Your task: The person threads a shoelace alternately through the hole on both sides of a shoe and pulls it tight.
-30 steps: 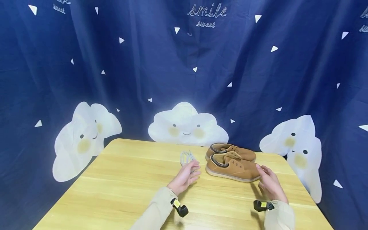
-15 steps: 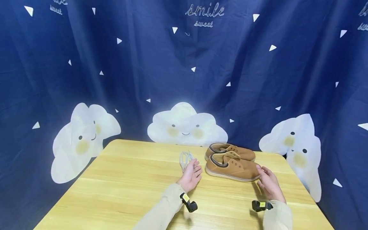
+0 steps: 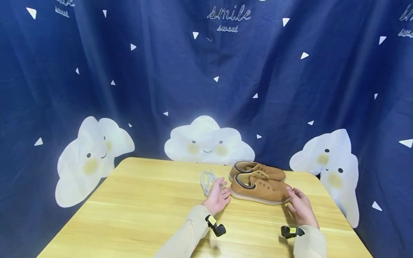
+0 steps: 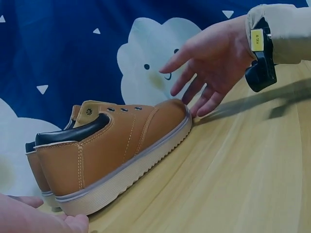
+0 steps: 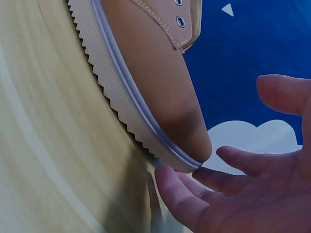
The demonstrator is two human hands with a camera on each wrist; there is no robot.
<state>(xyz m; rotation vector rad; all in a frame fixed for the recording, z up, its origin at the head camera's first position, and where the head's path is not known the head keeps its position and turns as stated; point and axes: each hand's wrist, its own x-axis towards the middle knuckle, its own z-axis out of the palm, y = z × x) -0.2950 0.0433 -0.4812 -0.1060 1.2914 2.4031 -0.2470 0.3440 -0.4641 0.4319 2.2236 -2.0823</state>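
Two brown lace-less shoes stand side by side on the table, toes to the right. My left hand (image 3: pixel 217 197) is at the heel of the near shoe (image 3: pixel 272 190), palm turned toward it, fingers relaxed. In the left wrist view, fingertips of the left hand (image 4: pixel 29 216) lie right at the heel's sole. At the toe, my right hand (image 3: pixel 301 208) has its fingers spread; the right wrist view shows fingertips of the right hand (image 5: pixel 233 191) close against the sole's front edge. The far shoe (image 3: pixel 275 173) is partly hidden behind the near one.
A pale looped cord (image 3: pixel 205 183) lies on the wooden table (image 3: pixel 135 200), just beyond the left hand. Behind the table hangs a blue curtain (image 3: pixel 180 64) with clouds and triangles. Black wrist cameras are strapped over both sleeves.
My left hand has moved right, away from the looped cord and up to the near shoe's heel. The right hand stays at the toe, and the shoes have kept their place.
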